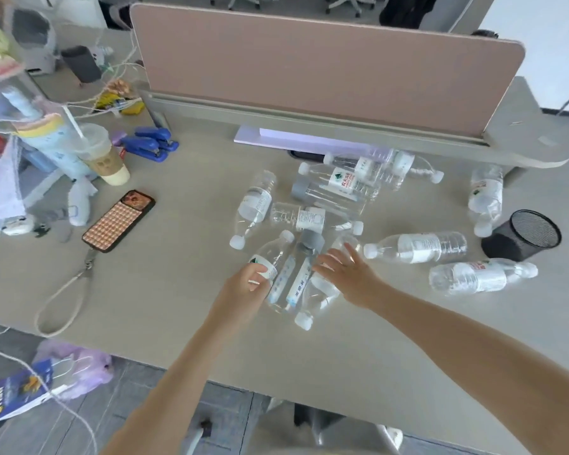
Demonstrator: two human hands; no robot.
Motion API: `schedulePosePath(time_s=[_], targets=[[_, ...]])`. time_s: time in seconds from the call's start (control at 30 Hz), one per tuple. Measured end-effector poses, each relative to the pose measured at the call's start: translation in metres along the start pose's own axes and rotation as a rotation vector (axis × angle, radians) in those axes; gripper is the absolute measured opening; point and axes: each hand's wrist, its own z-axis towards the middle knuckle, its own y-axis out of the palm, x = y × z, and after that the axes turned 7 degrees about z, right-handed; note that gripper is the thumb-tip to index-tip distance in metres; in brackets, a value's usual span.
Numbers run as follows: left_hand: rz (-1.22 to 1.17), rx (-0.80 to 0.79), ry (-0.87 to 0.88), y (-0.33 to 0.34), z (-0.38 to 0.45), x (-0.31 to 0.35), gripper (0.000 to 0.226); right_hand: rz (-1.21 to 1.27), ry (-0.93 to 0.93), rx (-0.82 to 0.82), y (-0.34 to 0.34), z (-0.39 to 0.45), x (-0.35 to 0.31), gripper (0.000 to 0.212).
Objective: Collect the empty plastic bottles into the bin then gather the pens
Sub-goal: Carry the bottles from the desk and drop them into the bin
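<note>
Basically, the bench [178, 290] carries everything, w/ a pink divider panel [309, 67] far beyond both hands. Empty bottles lie scattered on their sides ahead and right of the hands; no pens visible, and a bin can't be made out for sure, though a black mesh cup [523, 234] sits well to the right of the right hand. Nearest cluster lies directly btwn the hands: approx three bottles side by side, long axes running away from the person, slightly rightward. Left hand [243, 287] has fingers curled round the leftmost bottle [271, 257] at its label; its white cap points away from the person. Right hand [345, 270] is spread, fingers straight, touching or just above the rightmost bottle [319, 290] of the cluster, whose cap points back toward the person; actual contact can't be told. Middle bottle w/ grey cap [298, 267] points away. So the left hand is already on its target; the right likely needs to close from the side across the bottle's axis. Phone [119, 220] lies well left of the left hand.
</note>
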Motion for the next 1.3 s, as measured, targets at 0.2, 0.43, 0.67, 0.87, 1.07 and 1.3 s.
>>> schedulePosePath(time_s=[0.2,0.43,0.67,0.87,1.07,1.3], targets=[[0.025,-0.063,0.069,-0.003,0.015,-0.003,0.024,0.05,0.021,0.015,0.004,-0.008,-0.005,0.099],[0.263,0.018,0.224,0.017,0.03,0.017,0.029,0.439,0.246,0.258,-0.024,-0.042,-0.015,0.087],[0.717,-0.004,0.321,0.053,0.059,0.034,0.055,0.814,0.668,0.55,-0.044,-0.084,-0.023,0.076],[0.84,-0.08,0.241,0.076,0.075,0.039,0.075,0.888,0.849,0.603,-0.054,-0.113,-0.022,0.073],[0.743,-0.12,0.176,0.087,0.082,0.031,0.076,0.977,0.965,0.669,-0.055,-0.139,-0.025,0.067],[0.508,-0.132,0.099,0.091,0.068,0.032,0.077,1.04,1.065,0.66,-0.046,-0.162,-0.032,0.073]])
